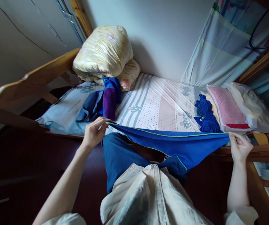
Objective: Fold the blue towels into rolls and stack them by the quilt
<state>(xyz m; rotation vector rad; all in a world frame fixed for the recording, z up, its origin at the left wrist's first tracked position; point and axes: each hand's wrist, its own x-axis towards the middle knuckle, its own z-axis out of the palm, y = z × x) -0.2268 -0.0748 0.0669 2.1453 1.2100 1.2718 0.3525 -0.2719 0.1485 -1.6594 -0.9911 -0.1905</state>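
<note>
A blue cloth [183,143] with light green edging is stretched in the air between my two hands, over my lap at the bed's front edge. My left hand [95,131] pinches its left end between thumb and fingers. At the other end, my right hand [240,146] pinches the right corner. The lower part of the cloth hangs in a point toward the right. Beyond my left hand, a purple item [109,103] and dark blue clothes [91,104] lie on the bed. A crumpled blue garment [206,114] rests on the bed near my right hand.
The patterned mattress [158,103] lies ahead against the wall. Folded cream quilts [105,51] are piled at the back left, by a wooden bed rail [38,70]. At the right are a pink pillow [229,107], a plastic bag [257,107] and a hanging curtain [218,53].
</note>
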